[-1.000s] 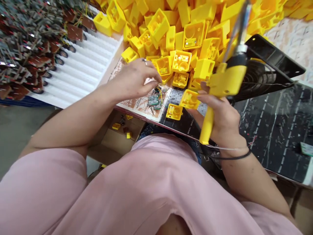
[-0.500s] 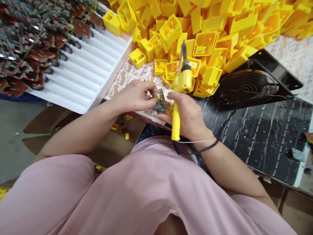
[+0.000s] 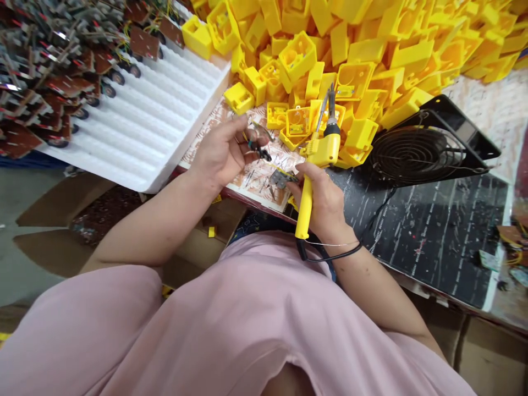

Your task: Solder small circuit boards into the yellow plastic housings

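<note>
Both clamped: left hand point(image 3: 223, 154) on black wired component point(image 3: 259, 151), right hand point(image 3: 328, 201) on yellow plastic soldering gun point(image 3: 326, 151), grey circuit board point(image 3: 279, 178) at its nine o'clock; likely aligning, steadiness needed next.

Right grip point(image 3: 325, 201) holds 1 yellow-handled tool point(image 3: 324, 149); left grip point(image 3: 223, 151) holds wired parts point(image 3: 263, 152).

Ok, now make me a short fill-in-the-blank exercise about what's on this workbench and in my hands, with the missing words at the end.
1. The soldering tool is held in the ____ grip.
2. The big pile of plastic housings beyond the hands is all ____ in colour.
3. The ribbed tray on the left, bearing a heap of parts, is ____ in colour.
4. To the right of the soldering tool stands a black ____ with a round grille.

Missing words: right; yellow; white; fan.
</note>
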Tool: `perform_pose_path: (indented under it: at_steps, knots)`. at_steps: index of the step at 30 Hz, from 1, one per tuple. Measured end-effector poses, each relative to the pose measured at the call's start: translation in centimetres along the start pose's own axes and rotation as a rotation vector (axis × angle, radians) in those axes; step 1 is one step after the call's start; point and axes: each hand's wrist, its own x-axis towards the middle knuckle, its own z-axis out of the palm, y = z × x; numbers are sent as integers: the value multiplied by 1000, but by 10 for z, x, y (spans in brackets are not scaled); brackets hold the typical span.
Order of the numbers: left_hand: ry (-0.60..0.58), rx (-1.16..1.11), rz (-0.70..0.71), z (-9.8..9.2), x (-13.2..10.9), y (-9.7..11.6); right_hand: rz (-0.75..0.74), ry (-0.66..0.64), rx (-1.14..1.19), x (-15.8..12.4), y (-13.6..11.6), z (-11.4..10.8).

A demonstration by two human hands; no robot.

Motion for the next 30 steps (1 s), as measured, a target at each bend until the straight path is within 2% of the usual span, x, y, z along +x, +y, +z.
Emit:
perform_pose_path:
  at_steps: [3,5,8,10,13,15,17,20,22,24,27,30]
  knots:
    - [-4,216,96,-15,12,7,-17,4,-53,-2,1,-2]
    - [-32,584,208,-25,12,17,-28,3,-77,-3,1,-4]
    - [-21,1100,417,-29,-5,31,-34,2,-86,-5,3,-3]
    - [-55,1240,563,-21,-18,32,-30,-1,-90,-5,3,-1]
    - [-261,1206,662,0,-28,16,-12,2,-107,-6,0,2]
    - [-323,1026,567,13,-26,-1,-23,20,-93,-6,-2,0]
    - [-320,812,442,21,-21,-13,-42,47,-68,-5,0,-9]
    - [-372,666,384,26,-16,-17,20,90,-40,-3,15,-26]
    - [-436,723,418,29,-15,-12,61,63,-61,-1,29,-35]
    - [-477,856,469,33,-14,-7,21,-49,-107,-1,40,-38]
    - [-472,1072,537,40,-12,-3,-60,-204,-147,-3,45,-37]
    - [-487,1171,541,44,-10,-2,-93,-130,-107,-6,40,-43]
